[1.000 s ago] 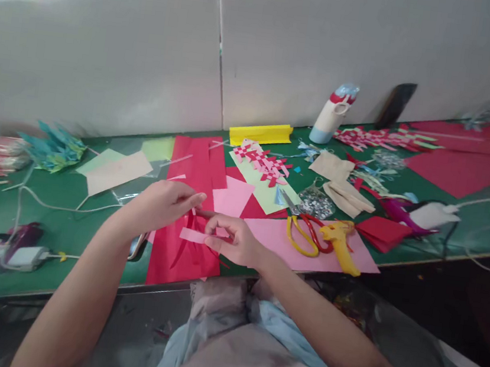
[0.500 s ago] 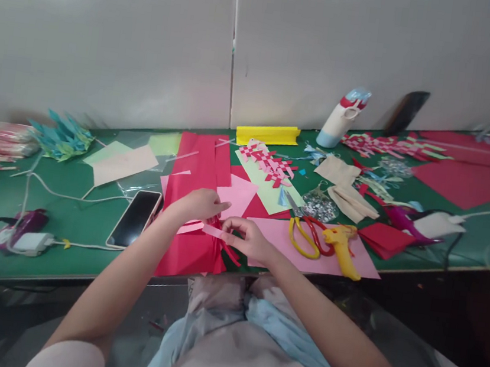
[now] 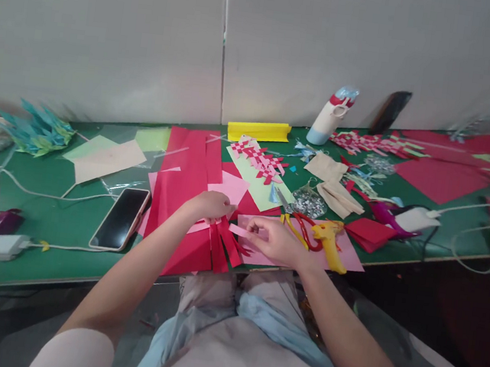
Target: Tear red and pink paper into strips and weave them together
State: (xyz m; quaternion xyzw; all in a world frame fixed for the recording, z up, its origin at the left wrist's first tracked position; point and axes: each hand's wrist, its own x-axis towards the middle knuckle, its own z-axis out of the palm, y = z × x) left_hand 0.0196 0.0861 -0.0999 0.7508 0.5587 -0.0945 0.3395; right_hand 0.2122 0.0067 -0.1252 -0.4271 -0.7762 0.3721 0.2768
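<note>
My left hand (image 3: 209, 206) is closed at the top of several red paper strips (image 3: 225, 240), which fan out toward the table's front edge. Its fingertips are partly hidden. A pale pink paper strip (image 3: 239, 230) is pinched in my right hand (image 3: 271, 241), its free end pointing left at the red strips. Beneath both hands lie large red paper sheets (image 3: 185, 182) and a pink sheet (image 3: 229, 186). Beyond them, a woven pink-and-red paper piece (image 3: 262, 160) rests on light green paper (image 3: 279, 195).
Right of my hands are scissors (image 3: 304, 231) and a yellow glue gun (image 3: 330, 244) on pink paper. A phone (image 3: 120, 219) lies to the left. A bottle (image 3: 331, 115) and folded yellow paper (image 3: 258, 131) stand near the partition (image 3: 132, 44). White cables (image 3: 67, 247) cross the table.
My right hand has drawn away to the right with the pink strip, clear of the left hand. The red strips now show more openly. The camera view has shifted slightly.
</note>
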